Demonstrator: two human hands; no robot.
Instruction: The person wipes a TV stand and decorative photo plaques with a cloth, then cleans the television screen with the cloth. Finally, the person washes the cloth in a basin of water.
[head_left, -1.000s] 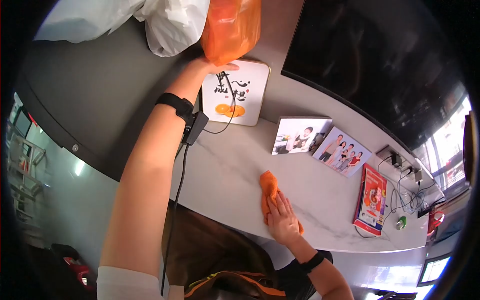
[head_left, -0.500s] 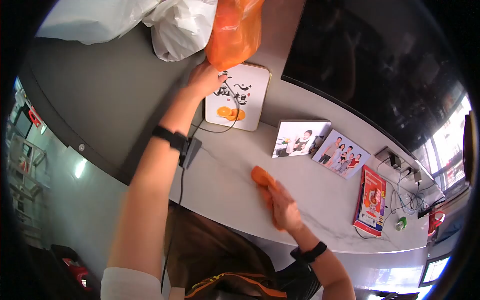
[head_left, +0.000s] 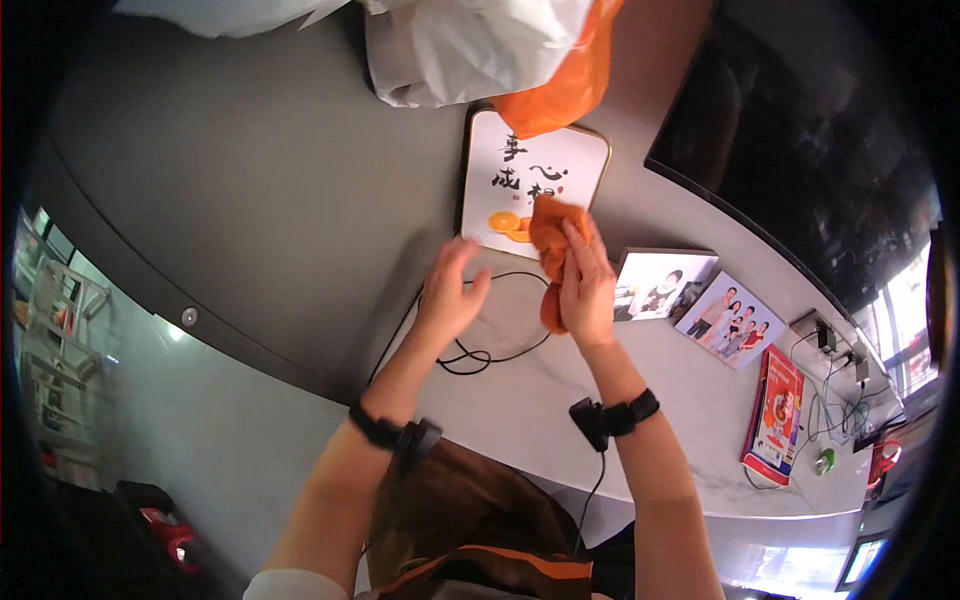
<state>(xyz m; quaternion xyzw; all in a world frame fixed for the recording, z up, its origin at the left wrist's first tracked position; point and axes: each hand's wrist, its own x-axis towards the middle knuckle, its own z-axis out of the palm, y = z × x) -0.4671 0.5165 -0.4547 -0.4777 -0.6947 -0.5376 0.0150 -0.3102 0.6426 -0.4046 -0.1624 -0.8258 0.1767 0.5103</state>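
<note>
My right hand point(head_left: 588, 290) grips an orange cloth point(head_left: 558, 235), lifted in front of the lower right part of a white framed sign point(head_left: 525, 160) with black characters and orange fruit. To its left, my left hand point(head_left: 452, 295) has its thumb and fingers apart and holds nothing. A thin black cable point(head_left: 485, 358) lies looped on the marbled counter point(head_left: 520, 410) between and below the hands. An orange plastic bag point(head_left: 560, 100) hangs over the top of the sign.
White plastic bags point(head_left: 470, 50) hang at the top. Two photo panels point(head_left: 655, 285) point(head_left: 730, 320) lean at the wall beneath a dark screen point(head_left: 800, 130). Farther right are a red book point(head_left: 775, 415), sockets point(head_left: 825, 335), tangled cables and a small green-topped item point(head_left: 824, 461).
My left hand has come away from the sign's top and moved down. My right hand has raised the orange cloth off the counter toward the sign. The view has shifted.
</note>
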